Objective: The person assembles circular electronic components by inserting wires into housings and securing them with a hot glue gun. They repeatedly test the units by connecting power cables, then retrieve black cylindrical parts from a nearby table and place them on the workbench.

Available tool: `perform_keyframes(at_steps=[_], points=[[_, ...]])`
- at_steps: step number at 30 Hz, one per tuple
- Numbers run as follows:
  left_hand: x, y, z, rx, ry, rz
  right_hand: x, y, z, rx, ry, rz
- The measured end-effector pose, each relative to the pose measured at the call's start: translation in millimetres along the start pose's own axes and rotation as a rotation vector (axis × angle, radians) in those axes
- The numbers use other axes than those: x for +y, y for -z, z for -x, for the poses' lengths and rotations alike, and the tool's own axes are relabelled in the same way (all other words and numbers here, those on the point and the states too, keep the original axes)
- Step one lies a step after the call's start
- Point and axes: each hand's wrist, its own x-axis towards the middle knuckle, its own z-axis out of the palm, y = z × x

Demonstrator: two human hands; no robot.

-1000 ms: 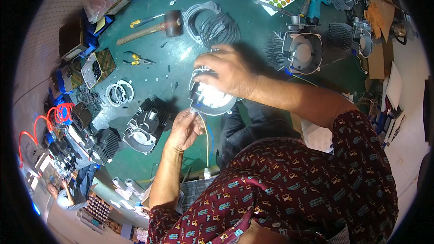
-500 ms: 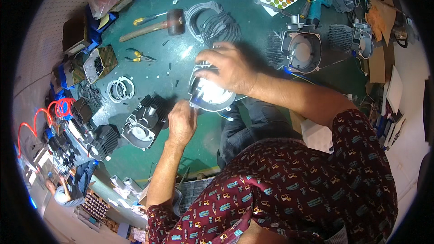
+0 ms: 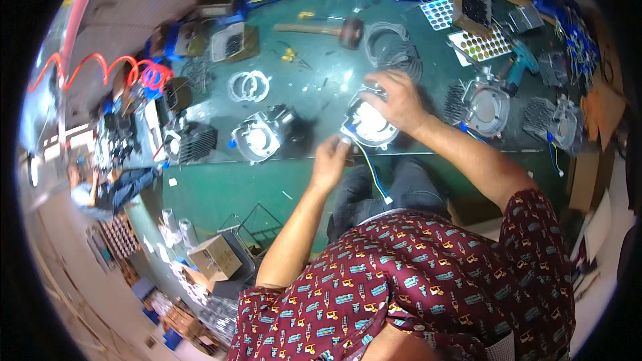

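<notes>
A round metal housing (image 3: 370, 125) with a bright, shiny inner face lies at the bench's front edge between my hands. My right hand (image 3: 401, 101) reaches over its upper right side, thumb and fingers curled onto the rim. At the lower left rim, the fingers of my left hand (image 3: 331, 162) are pinched together; what they hold, if anything, is too small to make out. A blue and yellow cable (image 3: 372, 172) hangs from the housing over the edge, ending in a white plug (image 3: 388, 200). Behind my right hand lie a ring-shaped metal part (image 3: 376, 32) and dark finned parts (image 3: 404, 60).
More finned housings stand left (image 3: 258, 142) and right (image 3: 487, 108) of me. Behind lie a mallet (image 3: 350, 32), pliers (image 3: 289, 55), thin metal rings (image 3: 249, 86), a cordless drill (image 3: 524, 64) and sticker sheets (image 3: 480, 45). A person (image 3: 93, 194) sits far left.
My view has turned, so the bench appears shifted right and upward. The cable with its white plug now hangs in fuller view below the housing. Both hands remain at the housing.
</notes>
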Motion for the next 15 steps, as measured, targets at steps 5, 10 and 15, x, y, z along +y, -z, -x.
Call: perform_keyframes(at_steps=[5, 10, 15], points=[[10.3, 35.2, 75.5, 0.365, -0.476, -0.381, -13.3, -1.6, -2.1, -0.073, -0.017, 0.166], [-20.9, 165.5, 52.3, 0.729, -0.637, -0.438, -15.6, 13.4, -1.1, -0.071, -0.110, 0.497], [-43.7, 260.1, 12.2, 0.566, -0.606, -0.804, -143.7, -19.4, -22.1, 0.147, 0.073, 0.153]])
